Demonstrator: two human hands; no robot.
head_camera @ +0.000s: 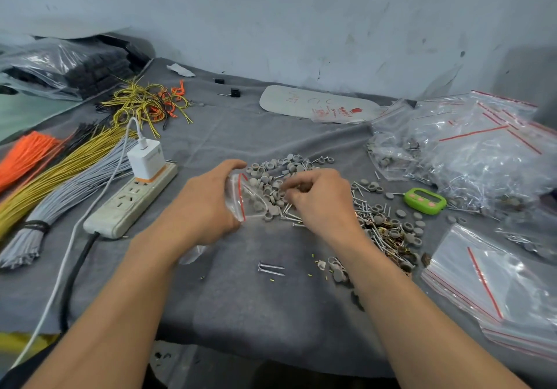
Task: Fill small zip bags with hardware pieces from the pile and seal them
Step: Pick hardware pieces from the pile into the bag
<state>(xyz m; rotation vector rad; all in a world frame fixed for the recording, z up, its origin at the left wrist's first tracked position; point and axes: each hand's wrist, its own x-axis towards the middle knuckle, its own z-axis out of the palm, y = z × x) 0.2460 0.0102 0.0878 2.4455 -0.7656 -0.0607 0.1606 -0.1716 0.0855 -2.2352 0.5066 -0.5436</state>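
The step in hand is filling. The left hand point(205, 204) holds a small zip bag point(236, 197) at the near-left edge of the pile point(280, 171), its grip closed round the bag just behind the red zip strip. The right hand point(319, 198) is down on the pile, fingertips curled together in a pinching grip on hardware pieces point(272, 191). Which ones it has, the fingers hide.

The bag's mouth points at the pile. Its long axis runs from there back under the left palm towards the person, and its closed end shows beside the left wrist, on the counter point(256, 304).

Next, I judge, the pinch must lift clear of the pile, cross to the mouth and let go inside. Sealing waits until the bag holds enough.
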